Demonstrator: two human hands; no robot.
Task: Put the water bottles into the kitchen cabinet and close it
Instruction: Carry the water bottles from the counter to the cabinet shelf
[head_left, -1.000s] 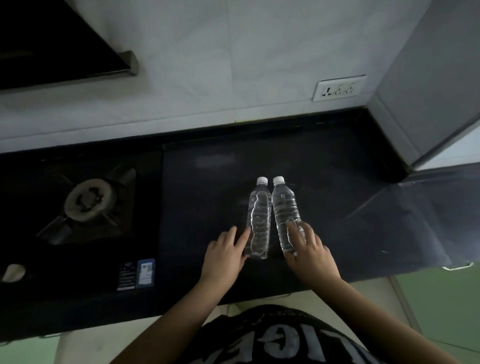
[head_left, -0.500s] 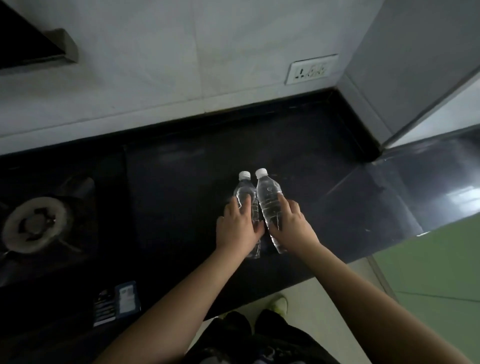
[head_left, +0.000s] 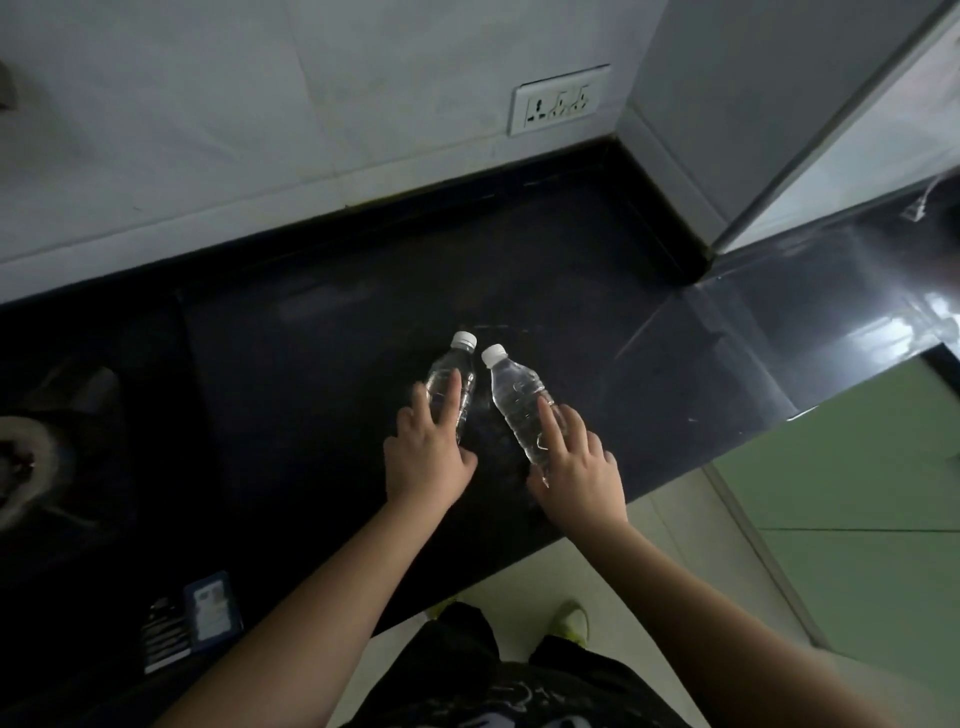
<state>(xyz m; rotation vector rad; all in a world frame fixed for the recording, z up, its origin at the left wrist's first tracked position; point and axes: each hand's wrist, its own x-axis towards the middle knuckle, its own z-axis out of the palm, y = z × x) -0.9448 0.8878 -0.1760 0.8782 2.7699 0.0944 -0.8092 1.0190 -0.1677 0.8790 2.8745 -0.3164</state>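
Two clear plastic water bottles with white caps are over the black countertop (head_left: 311, 364) near its front edge. My left hand (head_left: 426, 452) is wrapped around the lower part of the left bottle (head_left: 451, 375), index finger stretched up its side. My right hand (head_left: 576, 467) grips the lower part of the right bottle (head_left: 514, 395), which tilts with its cap toward the left. The two bottles stand a little apart, caps close together. No open kitchen cabinet is visible.
A gas burner (head_left: 21, 457) sits at the far left of the counter. A white wall socket (head_left: 558, 101) is on the back wall. A grey panel (head_left: 753, 104) rises at the right corner. Green cabinet fronts (head_left: 857, 493) lie below the counter at right. My feet stand on the pale floor.
Both hands went from reaching beside the bottles to closing around them. The bottles, first touching side by side, now sit apart and tilted. The view shifted right, pushing the burner to the edge.
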